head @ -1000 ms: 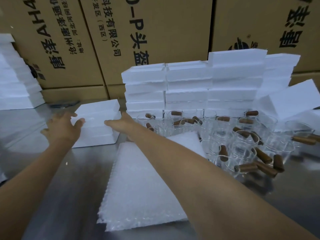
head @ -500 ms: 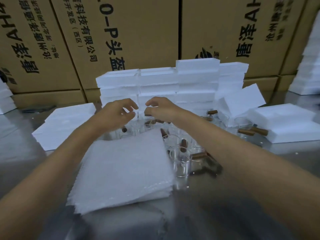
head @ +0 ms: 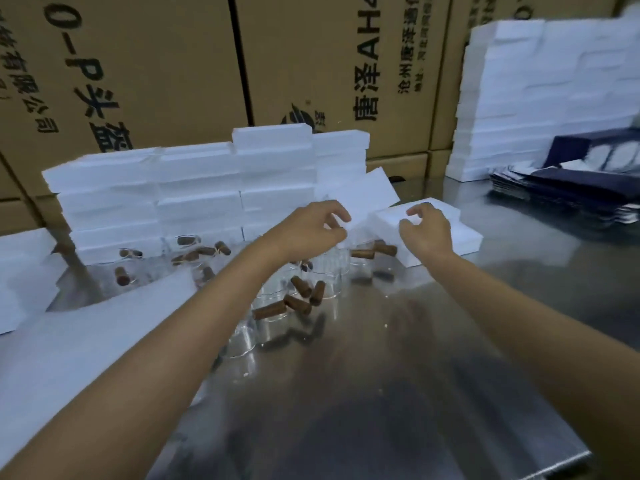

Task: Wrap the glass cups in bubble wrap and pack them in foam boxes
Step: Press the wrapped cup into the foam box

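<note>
Several clear glass cups (head: 322, 271) with brown wooden handles stand crowded on the steel table (head: 398, 375). To their left lies a stack of white bubble wrap sheets (head: 86, 337). A low pile of white foam boxes (head: 464, 237) sits just right of the cups, with a tilted foam lid (head: 367, 192) behind it. My left hand (head: 311, 226) hovers over the far cups, fingers loosely curved, holding nothing. My right hand (head: 424, 232) hangs over the near corner of the foam pile with curved fingers and also holds nothing.
A wall of stacked foam boxes (head: 194, 188) runs behind the cups. A taller foam stack (head: 554, 91) stands at the back right beside flat dark blue cartons (head: 571, 188). Large cardboard boxes (head: 329, 64) close off the back. More foam (head: 17, 258) lies at far left.
Both hands left the foam box at the left, crossed over the cups and now sit further right, by the foam pile. The view swung right with them.
</note>
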